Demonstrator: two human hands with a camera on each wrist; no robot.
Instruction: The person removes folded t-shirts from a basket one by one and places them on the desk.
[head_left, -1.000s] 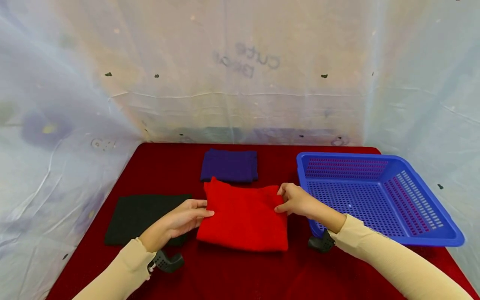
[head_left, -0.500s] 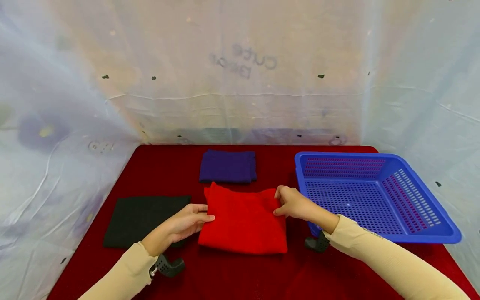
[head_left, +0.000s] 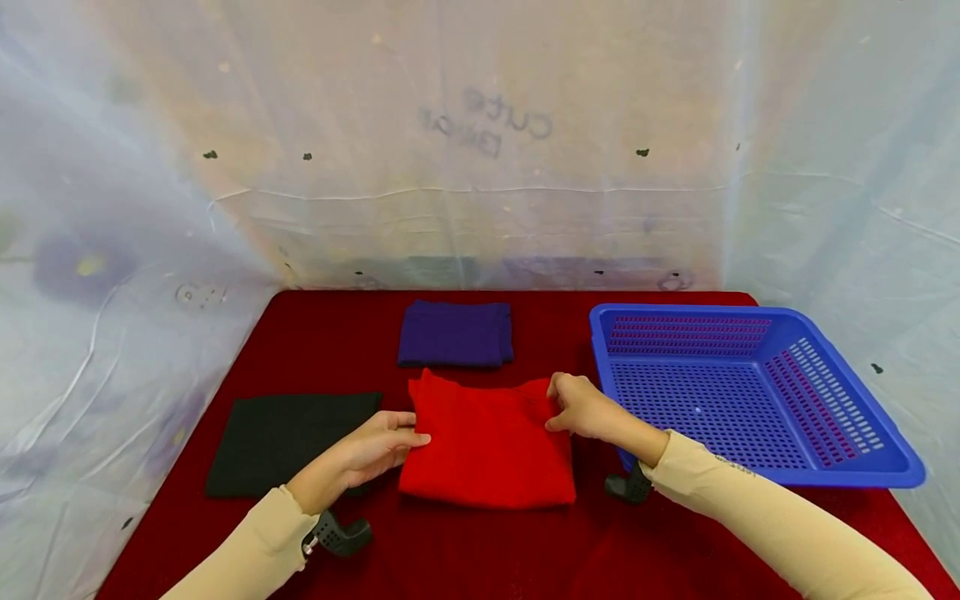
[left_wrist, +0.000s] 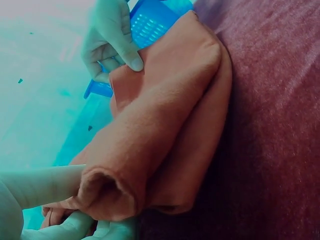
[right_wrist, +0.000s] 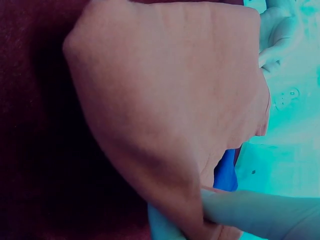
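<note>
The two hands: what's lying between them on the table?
In the head view, the folded red cloth lies between them. The left hand pinches its left edge and the right hand pinches its right edge, near the far corner.

The folded red cloth (head_left: 486,442) looks like soft, matt fleece with a faintly fuzzy nap. The dark red table covering (head_left: 465,550) is matt felt-like fabric. At right, the blue perforated basket (head_left: 750,392) is smooth, slightly glossy plastic. The translucent sheeting (head_left: 480,167) behind looks thin and crinkled.
</note>
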